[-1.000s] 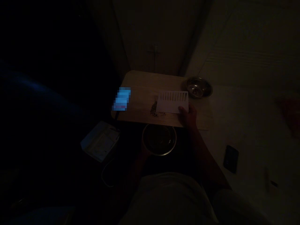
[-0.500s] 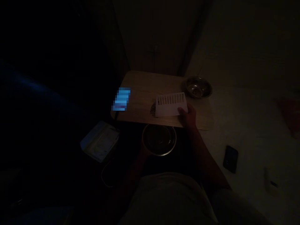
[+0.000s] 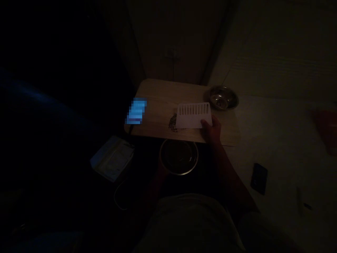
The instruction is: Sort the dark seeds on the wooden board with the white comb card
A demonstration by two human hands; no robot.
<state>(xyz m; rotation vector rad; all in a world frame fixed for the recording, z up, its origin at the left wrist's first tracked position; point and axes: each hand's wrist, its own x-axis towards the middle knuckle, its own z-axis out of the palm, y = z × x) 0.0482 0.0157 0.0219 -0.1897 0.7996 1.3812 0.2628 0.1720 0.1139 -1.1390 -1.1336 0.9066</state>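
My right hand (image 3: 212, 130) grips the right end of a flat white slotted plate (image 3: 193, 119), thumb on top, over a light wooden table (image 3: 158, 95). Small dark grains (image 3: 173, 123) lie on the wood by the plate's left edge; the plate may hide more. Below the table's near edge, my left hand (image 3: 163, 168) holds a round metal bowl (image 3: 179, 173) by its left side, the fingers mostly lost in the dark. The bowl's inside is too dim to make out.
A second metal bowl (image 3: 223, 98) stands at the table's back right corner. A lit, blurred screen (image 3: 136, 111) lies at the left end. An open box (image 3: 113, 160) is at lower left, and a dark phone (image 3: 259, 178) lies on the pale surface at right.
The white plate in my right hand has shifted slightly right and away from me, showing a little more of the grains. The bowl at my left hand has stayed in place.
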